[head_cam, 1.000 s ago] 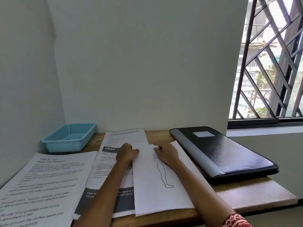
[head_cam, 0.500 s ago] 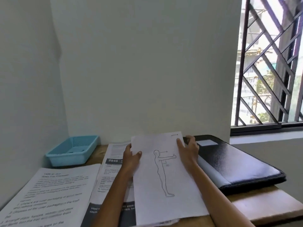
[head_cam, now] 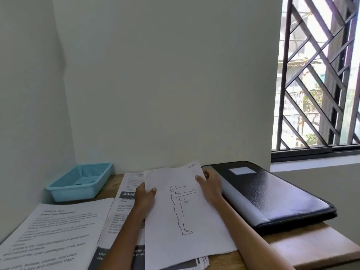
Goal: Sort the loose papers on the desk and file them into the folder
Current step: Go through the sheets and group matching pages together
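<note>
A white sheet with an outline drawing of a standing figure [head_cam: 181,209] is raised at its far end above the desk. My left hand [head_cam: 145,198] pinches its left edge, thumb on top. My right hand [head_cam: 211,184] grips its upper right edge. Under it lies a stack of printed papers with a dark band [head_cam: 124,203]. Another text sheet [head_cam: 52,232] lies at the left. The black folder [head_cam: 272,197] lies closed on the right of the desk, just beside my right hand.
A light blue plastic basket [head_cam: 81,182] stands at the back left corner against the wall. The wooden desk [head_cam: 311,248] ends close on the right. A barred window [head_cam: 319,75] is at the upper right.
Both hands have taken hold of the figure sheet's edges and lifted its far end off the stack. The camera view has tilted up.
</note>
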The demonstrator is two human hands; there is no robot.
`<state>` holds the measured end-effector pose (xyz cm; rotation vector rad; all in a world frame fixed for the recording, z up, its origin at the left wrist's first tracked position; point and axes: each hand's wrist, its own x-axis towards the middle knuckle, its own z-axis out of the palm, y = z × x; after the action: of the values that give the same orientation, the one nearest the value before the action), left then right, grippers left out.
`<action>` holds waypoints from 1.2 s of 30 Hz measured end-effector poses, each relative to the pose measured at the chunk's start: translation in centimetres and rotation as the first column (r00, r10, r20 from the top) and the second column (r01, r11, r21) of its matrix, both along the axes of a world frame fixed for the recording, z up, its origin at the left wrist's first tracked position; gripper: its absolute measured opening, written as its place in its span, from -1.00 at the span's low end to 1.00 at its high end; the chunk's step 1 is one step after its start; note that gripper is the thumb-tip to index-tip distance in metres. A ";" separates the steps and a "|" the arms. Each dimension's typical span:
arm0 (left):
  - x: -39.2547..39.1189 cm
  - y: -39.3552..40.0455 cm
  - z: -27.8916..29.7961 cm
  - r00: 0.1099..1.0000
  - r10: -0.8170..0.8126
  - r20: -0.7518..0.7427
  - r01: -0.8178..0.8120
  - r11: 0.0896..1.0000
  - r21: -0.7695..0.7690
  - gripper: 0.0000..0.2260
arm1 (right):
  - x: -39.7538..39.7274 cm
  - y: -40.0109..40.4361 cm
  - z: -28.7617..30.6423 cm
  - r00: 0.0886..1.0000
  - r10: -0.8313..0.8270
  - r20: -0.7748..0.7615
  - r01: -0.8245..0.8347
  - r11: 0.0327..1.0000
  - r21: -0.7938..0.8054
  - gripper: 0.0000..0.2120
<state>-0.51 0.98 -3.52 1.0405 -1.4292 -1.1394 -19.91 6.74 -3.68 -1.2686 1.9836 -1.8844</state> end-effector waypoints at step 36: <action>0.2 -0.7 -0.8 0.976 0.172 0.134 -0.146 0.972 -0.182 -0.41 | 2.4 1.0 1.0 0.808 0.573 -0.138 -0.531 0.809 0.252 -0.75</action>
<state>-0.27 0.31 -4.33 1.1146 -1.5022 -0.8223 -17.52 7.73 -2.70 -1.7938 1.5739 -1.2785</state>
